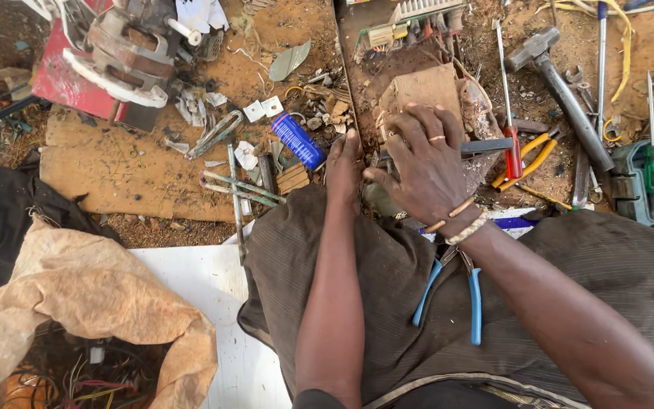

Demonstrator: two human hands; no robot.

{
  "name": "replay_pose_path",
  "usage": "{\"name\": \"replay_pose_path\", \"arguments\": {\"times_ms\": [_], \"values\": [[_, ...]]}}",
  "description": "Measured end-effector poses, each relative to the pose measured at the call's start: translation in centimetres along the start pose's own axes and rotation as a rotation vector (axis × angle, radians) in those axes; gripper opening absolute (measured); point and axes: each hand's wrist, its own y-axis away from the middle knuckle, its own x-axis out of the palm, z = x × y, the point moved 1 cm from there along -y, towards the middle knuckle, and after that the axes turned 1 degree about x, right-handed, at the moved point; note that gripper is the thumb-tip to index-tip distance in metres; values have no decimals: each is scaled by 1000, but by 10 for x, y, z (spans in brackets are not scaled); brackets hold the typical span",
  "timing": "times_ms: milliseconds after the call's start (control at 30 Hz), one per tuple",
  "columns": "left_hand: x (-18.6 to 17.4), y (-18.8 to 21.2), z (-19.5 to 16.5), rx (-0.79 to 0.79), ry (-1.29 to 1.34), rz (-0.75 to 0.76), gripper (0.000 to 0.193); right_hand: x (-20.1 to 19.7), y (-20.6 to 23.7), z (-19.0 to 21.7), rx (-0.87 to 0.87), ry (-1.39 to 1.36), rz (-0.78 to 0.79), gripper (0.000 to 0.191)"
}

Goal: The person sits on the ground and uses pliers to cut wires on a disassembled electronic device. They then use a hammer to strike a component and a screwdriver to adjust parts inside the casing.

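Observation:
My right hand (421, 163), with a ring and wrist bands, lies over a worn wooden block (425, 91) and grips a flat dark metal bar (487, 146) that sticks out to the right. A dark rounded piece (376, 200) shows under its thumb. My left hand (344, 168) presses down just left of it, touching the right thumb; its fingers are curled out of sight and what they hold is hidden. Blue-handled pliers (448, 294) rest on the dark cloth over my lap.
A hammer (562, 87), a red-handled screwdriver (511, 144), yellow-handled pliers (530, 157) and a green screwdriver (652, 167) lie at the right. A blue cylinder (299, 141) and metal scraps sit left of my hands. A dismantled motor (126, 49) is far left; a tan sack (92, 295) of wires lies near a white board (213, 303).

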Motion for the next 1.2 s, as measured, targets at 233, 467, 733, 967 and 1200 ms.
{"name": "replay_pose_path", "arguments": {"times_ms": [233, 467, 733, 967, 1200], "values": [[-5, 7, -10, -97, -711, -46, 80, 13, 7, 8, 144, 33, -98, 43], [-19, 30, -40, 152, -752, -181, 63, 9, 18, -5, 115, -227, -36, 30], [-37, -61, -97, 597, -360, -414, 72, -15, 27, -6, -22, -175, 67, 31], [-15, -129, -96, 252, 370, 139, 99, -11, 43, -63, 824, -623, -647, 47], [-9, -134, -79, 314, 428, 154, 99, 53, 52, -105, 1081, -1053, -832, 17]]}}
